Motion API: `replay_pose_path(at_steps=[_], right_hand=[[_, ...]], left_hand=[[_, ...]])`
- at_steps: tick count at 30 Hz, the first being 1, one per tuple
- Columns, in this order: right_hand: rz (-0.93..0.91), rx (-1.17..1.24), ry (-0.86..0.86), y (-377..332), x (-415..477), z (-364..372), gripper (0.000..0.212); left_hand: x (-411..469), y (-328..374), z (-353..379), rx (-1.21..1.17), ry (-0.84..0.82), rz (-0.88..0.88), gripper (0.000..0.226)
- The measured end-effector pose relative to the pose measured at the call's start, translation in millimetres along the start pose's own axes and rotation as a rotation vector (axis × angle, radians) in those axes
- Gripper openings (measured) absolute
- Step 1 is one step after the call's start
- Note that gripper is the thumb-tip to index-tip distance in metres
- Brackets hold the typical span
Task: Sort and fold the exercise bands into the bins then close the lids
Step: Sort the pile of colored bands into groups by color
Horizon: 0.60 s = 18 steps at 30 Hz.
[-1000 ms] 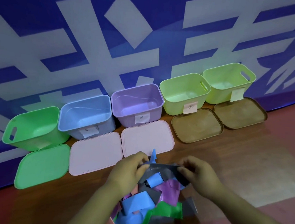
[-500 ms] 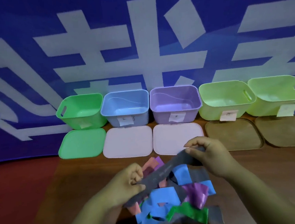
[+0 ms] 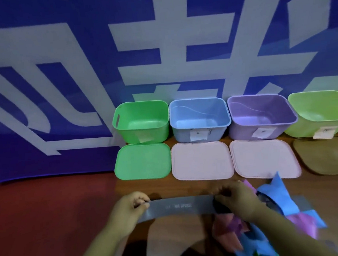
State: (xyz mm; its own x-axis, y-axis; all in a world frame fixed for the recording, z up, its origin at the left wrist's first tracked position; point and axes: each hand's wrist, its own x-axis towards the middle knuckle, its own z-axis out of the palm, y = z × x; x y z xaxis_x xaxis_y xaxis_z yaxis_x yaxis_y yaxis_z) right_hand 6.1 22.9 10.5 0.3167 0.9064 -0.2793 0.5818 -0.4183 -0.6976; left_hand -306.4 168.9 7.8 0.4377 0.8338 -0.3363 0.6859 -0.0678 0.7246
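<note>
We hold the grey band (image 3: 180, 206) drawn flat and level between both hands, just above the table (image 3: 197, 188) near its front edge, left of the heap of bands (image 3: 301, 221). Our left hand (image 3: 130, 209) pinches one end with curled fingers and our right hand (image 3: 236, 200) grips the other. It looks thin, light and limp, stretchy and probably a little slick, so we judge the ends the best hold: bring them together to fold it without letting it spring back. Along the back edge the green bin (image 3: 128, 134), blue bin (image 3: 180, 133) and purple bin (image 3: 239, 131) stand open; their labels are too small to read.
</note>
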Motion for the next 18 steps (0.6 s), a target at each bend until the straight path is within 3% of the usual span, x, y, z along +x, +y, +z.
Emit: replay_pose_path(at_steps=[2,10,14,18], right_hand=[[0.028,-0.025,0.009,-11,6,27,0.041],[0.133,-0.099,0.030,-32,48,75,0.035],[0.166,-0.161,-0.016,-32,65,80,0.009],[0.138,-0.314,-0.062,-21,69,76,0.033]], left_hand=[[12,-12,-14,0.056,0.000,-0.023,0.018],[67,-48,-36,0.199,-0.013,0.001,0.020],[86,-65,-31,0.381,-0.041,-0.003,0.015],[89,-68,-22,0.597,-0.025,0.031,0.044]])
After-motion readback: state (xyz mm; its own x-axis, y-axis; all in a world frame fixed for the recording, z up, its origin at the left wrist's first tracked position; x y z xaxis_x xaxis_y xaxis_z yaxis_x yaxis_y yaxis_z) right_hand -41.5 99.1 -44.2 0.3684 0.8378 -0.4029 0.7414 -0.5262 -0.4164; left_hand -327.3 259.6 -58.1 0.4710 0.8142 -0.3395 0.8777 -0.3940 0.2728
